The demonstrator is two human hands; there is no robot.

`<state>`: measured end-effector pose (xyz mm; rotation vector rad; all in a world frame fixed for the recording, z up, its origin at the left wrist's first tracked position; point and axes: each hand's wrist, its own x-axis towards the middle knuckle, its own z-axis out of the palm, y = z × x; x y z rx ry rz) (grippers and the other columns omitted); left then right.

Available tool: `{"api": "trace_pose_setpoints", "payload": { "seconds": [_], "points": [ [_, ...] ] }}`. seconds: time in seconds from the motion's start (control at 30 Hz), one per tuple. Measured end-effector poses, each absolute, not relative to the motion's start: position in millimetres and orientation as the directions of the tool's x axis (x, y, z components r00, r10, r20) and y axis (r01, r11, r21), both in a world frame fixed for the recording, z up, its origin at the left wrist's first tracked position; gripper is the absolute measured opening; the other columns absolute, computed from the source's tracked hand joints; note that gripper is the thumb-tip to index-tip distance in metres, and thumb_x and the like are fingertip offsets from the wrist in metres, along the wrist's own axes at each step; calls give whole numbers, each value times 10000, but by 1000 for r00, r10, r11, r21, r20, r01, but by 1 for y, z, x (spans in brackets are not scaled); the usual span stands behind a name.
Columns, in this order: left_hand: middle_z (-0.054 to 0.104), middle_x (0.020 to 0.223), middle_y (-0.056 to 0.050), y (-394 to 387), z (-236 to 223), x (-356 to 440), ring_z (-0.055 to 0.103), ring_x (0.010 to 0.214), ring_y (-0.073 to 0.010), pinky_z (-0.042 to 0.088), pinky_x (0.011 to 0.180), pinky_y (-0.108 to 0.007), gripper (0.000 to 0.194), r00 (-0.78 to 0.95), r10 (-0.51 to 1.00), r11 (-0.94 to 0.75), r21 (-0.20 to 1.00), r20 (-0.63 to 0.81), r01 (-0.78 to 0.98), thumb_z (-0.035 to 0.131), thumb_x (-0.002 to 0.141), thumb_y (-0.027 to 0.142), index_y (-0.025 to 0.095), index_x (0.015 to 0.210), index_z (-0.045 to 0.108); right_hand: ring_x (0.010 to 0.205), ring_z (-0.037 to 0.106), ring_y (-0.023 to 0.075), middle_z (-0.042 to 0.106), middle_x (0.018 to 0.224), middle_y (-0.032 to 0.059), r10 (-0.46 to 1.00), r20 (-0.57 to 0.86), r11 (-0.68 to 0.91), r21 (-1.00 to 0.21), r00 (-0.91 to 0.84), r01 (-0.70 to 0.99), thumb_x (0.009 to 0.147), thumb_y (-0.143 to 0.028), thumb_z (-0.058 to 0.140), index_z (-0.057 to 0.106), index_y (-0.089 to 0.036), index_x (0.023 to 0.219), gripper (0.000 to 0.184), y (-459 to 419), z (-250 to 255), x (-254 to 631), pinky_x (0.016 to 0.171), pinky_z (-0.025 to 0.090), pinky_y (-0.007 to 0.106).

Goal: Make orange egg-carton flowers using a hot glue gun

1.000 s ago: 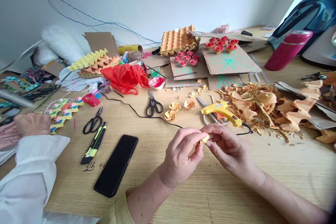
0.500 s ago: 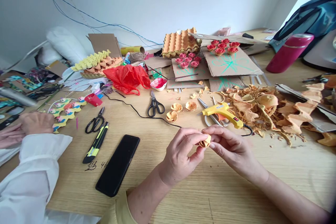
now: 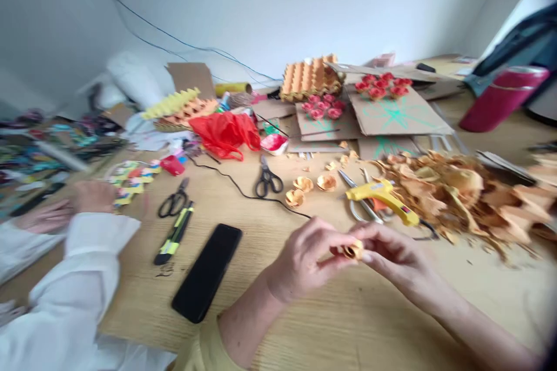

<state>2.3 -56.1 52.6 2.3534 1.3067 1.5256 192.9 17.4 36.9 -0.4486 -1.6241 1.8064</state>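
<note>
Between the fingertips of both hands is a small curled orange egg-carton flower piece (image 3: 353, 250). My left hand (image 3: 311, 255) pinches it from the left, and my right hand (image 3: 389, 252) grips its right side. Just beyond them lie several orange cup-shaped egg-carton flowers (image 3: 303, 184). A yellow hot glue gun (image 3: 385, 200) rests past my right hand, partly over a pair of grey-handled scissors (image 3: 363, 208). Black-handled scissors (image 3: 267, 179) lie farther off to the left.
A black phone (image 3: 208, 272), a utility knife (image 3: 174, 233) and more scissors (image 3: 173, 203) lie to the left, near a co-worker's white sleeve (image 3: 96, 243). Torn egg-carton scraps (image 3: 456, 191) pile up at right. Red flowers stand on cardboard (image 3: 400, 119); a pink bottle (image 3: 502, 98) is behind.
The view has swung left, so everything sits farther right, with some blur. Both hands still hold the flower piece, which is turned so its hollow end shows more.
</note>
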Motion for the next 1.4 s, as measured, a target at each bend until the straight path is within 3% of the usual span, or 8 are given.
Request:
{"api": "trace_pose_setpoints", "payload": {
  "seconds": [0.13,0.3,0.7,0.9,1.2,1.4],
  "points": [
    [698,889,-40,-50,44,3,670,770,-141,617,719,-261,267,83,714,-613,563,696,555,754,893,358,188,1092,697,777,720,155,747,870,19,678,148,-8,-978,-720,-208,917,-343,726,757,-290,1042,139,24,27,193,716,601,240],
    [641,886,-38,-46,41,2,632,763,-132,591,671,-244,272,45,700,-627,582,713,518,783,863,371,170,1031,713,780,675,140,724,869,9,671,109,-87,-971,-733,-225,911,-353,736,738,-295,1084,183,24,20,192,742,575,244],
    [680,838,-25,-52,44,-1,629,723,-126,557,686,-233,251,225,695,-696,559,683,451,779,872,331,178,1021,647,783,677,95,740,886,-2,421,78,-402,-877,-904,-263,863,-284,812,735,-203,983,164,28,25,196,747,538,217],
    [672,848,-19,-51,38,0,608,710,-115,551,677,-220,298,221,668,-719,541,710,436,824,831,305,181,1027,637,779,680,89,746,888,1,417,97,-381,-884,-904,-270,878,-257,799,740,-193,1000,151,30,29,197,734,531,206],
    [725,911,-42,-53,41,-1,696,843,-149,579,739,-236,247,258,644,-731,481,720,484,756,899,247,193,1117,651,785,684,90,747,892,6,410,99,-377,-887,-907,-267,868,-263,809,721,-181,1029,201,33,26,199,738,518,207],
    [705,821,-24,-55,43,5,672,755,-136,563,705,-233,229,266,654,-742,532,708,408,767,888,315,188,1037,648,775,680,94,730,878,8,321,52,-433,-880,-946,-196,864,-284,813,699,-164,1014,223,32,25,204,712,500,210]
  ]
}}
